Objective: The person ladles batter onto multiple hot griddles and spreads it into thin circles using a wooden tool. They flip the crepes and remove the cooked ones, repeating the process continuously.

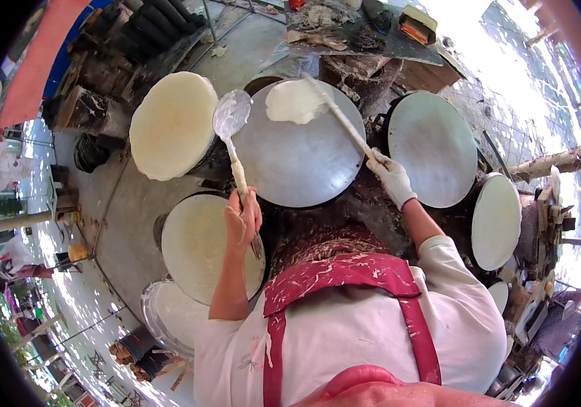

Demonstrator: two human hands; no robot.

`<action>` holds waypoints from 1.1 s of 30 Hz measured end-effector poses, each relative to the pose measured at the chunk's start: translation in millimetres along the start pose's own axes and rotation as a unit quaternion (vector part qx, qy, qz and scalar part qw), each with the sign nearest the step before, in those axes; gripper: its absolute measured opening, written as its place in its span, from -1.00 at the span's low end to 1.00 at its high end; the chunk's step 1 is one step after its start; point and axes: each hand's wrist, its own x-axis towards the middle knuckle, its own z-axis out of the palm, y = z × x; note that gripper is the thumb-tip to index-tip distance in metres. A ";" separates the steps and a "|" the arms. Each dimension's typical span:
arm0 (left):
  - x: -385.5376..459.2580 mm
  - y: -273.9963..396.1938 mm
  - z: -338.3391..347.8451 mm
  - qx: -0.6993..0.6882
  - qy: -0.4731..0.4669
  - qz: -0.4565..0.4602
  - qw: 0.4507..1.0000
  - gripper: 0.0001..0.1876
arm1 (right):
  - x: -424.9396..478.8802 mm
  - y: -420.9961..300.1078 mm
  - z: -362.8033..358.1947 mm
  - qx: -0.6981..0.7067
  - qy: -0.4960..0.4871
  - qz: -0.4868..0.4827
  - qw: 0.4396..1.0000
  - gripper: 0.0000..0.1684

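Observation:
In my bare left hand (242,216) I grip the handle of a batter-coated ladle (232,113), its bowl up over the left edge of the large round griddle (300,163). My gloved right hand (391,175) holds a long pale stick (344,121), whose far end reaches across a patch of pale batter (295,102) at the griddle's back. To the left, a round griddle bears a full pale sheet (173,124). Nearer my left forearm lies another round griddle coated with batter (199,249).
Two more round griddles stand at the right, one bare metal (433,150), one pale-topped (496,222). A round container of pale batter (176,310) sits at lower left. Behind the middle griddle is a cluttered dark table (300,47). Dark cylinders (153,28) lie at upper left.

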 end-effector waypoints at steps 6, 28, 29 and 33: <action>-28.5 -15.4 4.4 -0.048 0.049 -0.047 0.997 -0.78 | 11.5 -25.1 34.9 0.129 -0.185 0.120 0.967 -0.52; -69.1 -11.2 63.4 -0.008 0.242 -0.125 0.962 -0.81 | 104.9 -91.1 -11.7 -0.131 -0.359 0.122 0.916 -0.55; -71.3 -11.3 65.4 -0.004 0.243 -0.132 0.961 -0.82 | 107.6 -93.4 -15.6 -0.133 -0.361 0.087 0.919 -0.55; -76.6 -6.2 73.4 0.046 0.277 -0.129 0.951 -0.82 | 158.9 -89.2 -38.3 -0.111 -0.350 -0.010 0.930 -0.55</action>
